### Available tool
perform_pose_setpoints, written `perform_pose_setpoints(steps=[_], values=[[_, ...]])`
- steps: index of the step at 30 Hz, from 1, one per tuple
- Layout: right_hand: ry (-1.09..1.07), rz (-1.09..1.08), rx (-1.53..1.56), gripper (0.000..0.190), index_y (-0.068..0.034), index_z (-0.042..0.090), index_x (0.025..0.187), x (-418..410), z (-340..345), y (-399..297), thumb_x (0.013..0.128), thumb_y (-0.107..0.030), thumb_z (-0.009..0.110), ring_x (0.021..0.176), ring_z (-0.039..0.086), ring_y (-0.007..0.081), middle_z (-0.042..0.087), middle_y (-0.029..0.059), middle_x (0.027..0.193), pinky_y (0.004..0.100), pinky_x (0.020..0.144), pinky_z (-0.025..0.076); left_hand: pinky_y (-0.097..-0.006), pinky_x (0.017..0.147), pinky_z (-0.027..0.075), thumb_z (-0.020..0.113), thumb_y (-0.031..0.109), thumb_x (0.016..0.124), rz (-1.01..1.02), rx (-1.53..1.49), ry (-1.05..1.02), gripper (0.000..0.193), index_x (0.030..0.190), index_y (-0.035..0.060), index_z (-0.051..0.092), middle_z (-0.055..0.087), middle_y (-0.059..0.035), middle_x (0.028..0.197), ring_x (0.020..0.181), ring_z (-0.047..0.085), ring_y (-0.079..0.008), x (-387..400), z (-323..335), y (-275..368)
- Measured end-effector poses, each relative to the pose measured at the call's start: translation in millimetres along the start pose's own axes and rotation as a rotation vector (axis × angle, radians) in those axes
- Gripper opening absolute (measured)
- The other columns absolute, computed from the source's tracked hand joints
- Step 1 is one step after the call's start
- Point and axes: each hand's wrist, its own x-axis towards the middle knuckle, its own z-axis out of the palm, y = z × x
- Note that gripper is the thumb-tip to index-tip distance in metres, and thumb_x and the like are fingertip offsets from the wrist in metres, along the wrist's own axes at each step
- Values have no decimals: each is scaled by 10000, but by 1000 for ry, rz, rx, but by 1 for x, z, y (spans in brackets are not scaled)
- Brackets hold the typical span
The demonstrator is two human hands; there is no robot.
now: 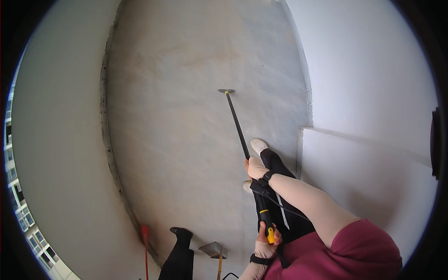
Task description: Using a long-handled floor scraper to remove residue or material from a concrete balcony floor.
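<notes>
A long-handled scraper with a black pole runs from my body out over the bare concrete floor. Its flat, wide head rests on the floor, with a yellow collar where the pole joins it. My right hand, in a pale sleeve that covers part of the hand, is closed around the middle of the pole. Nearer my waist, my left hand grips the black and yellow handle end. Dark straps with a small black device and a cable are at my wrists. My fingers on the pole are partly hidden.
White walls stand at right, with a corner jutting out beside my pale shoes. At left runs another wall with a rough lower edge. Lower left are a red long-handled tool, another person's black-clad leg and a metal dustpan.
</notes>
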Motion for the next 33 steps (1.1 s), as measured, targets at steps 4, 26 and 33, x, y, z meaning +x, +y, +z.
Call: perform_pose_setpoints(steps=[4,26,33], values=[[-96,171,-38,499,-12,497,554,2,-16,-37,819,-395,318,402,510,262,505,113,454,370,404,406,-238,389,279,340,483,806,51,4,31,433,855,63,436,406,-69,533,396,328,-151,6,14,14],[37,103,-54,384,59,481,723,-14,-4,48,836,-286,356,397,538,219,539,146,544,309,353,419,-235,405,291,363,474,801,-104,154,111,428,860,53,420,409,-66,519,402,355,-158,-19,-17,-10],[92,116,62,303,22,469,800,-22,-8,26,820,-270,395,334,470,216,494,106,503,317,323,378,-229,379,287,381,468,798,-124,119,58,420,848,54,427,416,-65,516,391,355,-153,-21,-8,1]])
